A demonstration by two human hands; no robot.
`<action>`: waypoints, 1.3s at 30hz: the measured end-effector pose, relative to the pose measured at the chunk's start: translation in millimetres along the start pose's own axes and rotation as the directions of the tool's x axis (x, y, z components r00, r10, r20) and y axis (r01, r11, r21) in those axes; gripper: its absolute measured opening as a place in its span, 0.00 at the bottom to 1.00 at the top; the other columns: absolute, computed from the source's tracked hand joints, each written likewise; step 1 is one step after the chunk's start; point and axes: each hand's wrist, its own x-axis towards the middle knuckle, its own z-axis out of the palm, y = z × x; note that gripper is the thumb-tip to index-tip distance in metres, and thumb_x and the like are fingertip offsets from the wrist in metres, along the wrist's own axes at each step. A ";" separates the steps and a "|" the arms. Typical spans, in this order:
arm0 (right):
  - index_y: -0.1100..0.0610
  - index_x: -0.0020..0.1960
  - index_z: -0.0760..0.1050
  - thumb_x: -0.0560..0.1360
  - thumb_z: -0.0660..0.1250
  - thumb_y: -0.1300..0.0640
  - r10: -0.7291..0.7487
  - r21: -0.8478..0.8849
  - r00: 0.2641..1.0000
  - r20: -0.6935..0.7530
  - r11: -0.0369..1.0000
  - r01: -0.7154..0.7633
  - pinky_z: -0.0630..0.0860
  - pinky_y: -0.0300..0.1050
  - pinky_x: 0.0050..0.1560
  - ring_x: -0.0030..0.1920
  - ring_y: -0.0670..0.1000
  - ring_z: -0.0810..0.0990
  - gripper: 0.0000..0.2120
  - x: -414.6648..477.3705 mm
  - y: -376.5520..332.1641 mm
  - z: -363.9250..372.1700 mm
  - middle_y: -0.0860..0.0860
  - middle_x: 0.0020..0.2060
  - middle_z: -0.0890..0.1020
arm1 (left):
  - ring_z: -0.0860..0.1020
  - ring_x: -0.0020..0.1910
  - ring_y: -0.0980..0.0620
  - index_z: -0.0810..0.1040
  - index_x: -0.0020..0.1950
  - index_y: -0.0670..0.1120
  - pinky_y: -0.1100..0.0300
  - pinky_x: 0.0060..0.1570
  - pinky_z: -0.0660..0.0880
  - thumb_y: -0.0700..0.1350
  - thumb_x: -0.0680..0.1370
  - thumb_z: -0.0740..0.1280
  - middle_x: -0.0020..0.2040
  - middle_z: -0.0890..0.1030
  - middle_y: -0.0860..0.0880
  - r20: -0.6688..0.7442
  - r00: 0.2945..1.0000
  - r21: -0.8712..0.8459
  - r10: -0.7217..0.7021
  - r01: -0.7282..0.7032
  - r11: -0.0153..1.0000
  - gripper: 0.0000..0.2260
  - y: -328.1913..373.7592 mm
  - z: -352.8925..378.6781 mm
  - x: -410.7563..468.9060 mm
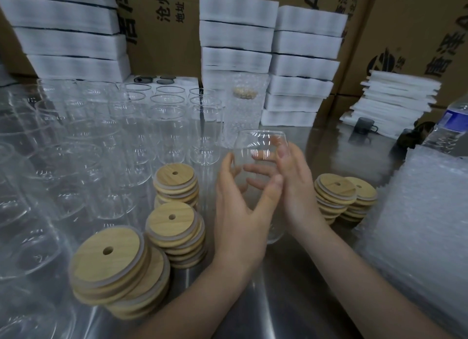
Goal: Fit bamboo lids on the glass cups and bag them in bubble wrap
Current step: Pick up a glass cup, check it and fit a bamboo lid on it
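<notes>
A clear glass cup (262, 146) with no lid stands tilted between my two hands at the centre of the steel table (291, 283). My left hand (238, 212) curls round its left side, and my right hand (296, 187) wraps its right side with fingers seen through the glass. Stacks of round bamboo lids (174, 227) with a small hole sit left of my hands. Two more lid stacks (339, 194) stand to the right. A pile of bubble wrap bags (420, 222) lies at the right edge. One wrapped, lidded cup (243, 111) stands behind.
Rows of empty glass cups (106, 141) fill the left half of the table. White foam blocks (273, 50) and cardboard boxes (410, 35) line the back. A small dark mug (364, 125) and a water bottle (448, 126) stand at the far right.
</notes>
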 end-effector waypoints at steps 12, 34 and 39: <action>0.52 0.54 0.66 0.76 0.55 0.35 0.000 -0.131 0.998 -0.068 0.991 -0.009 0.81 0.59 0.42 0.41 0.52 0.82 0.21 -0.9 -1.8 6.1 0.62 0.54 0.78 | 0.78 0.57 0.62 0.67 0.72 0.59 0.54 0.58 0.76 0.70 0.72 0.52 0.56 0.80 0.65 -0.092 0.996 0.016 0.012 -0.011 1.000 0.31 -6.7 -2.1 5.0; 0.56 0.61 0.76 0.84 0.48 0.45 0.165 0.066 0.986 -0.039 0.985 -0.162 0.76 0.44 0.45 0.43 0.50 0.79 0.23 7.6 -11.4 -5.6 0.55 0.48 0.82 | 0.81 0.35 0.49 0.78 0.56 0.56 0.55 0.33 0.75 0.60 0.81 0.56 0.46 0.86 0.49 0.016 0.988 -0.300 -0.154 0.152 0.942 0.14 -2.0 -3.1 8.3; 0.55 0.61 0.77 0.70 0.65 0.31 0.106 0.068 0.991 0.081 0.992 -0.111 0.77 0.53 0.55 0.49 0.51 0.82 0.32 10.2 -22.6 -15.3 0.52 0.49 0.85 | 0.82 0.41 0.55 0.78 0.56 0.61 0.54 0.41 0.77 0.72 0.67 0.61 0.48 0.84 0.55 0.090 0.996 -0.109 -0.026 0.035 0.993 0.24 -5.8 -4.4 4.5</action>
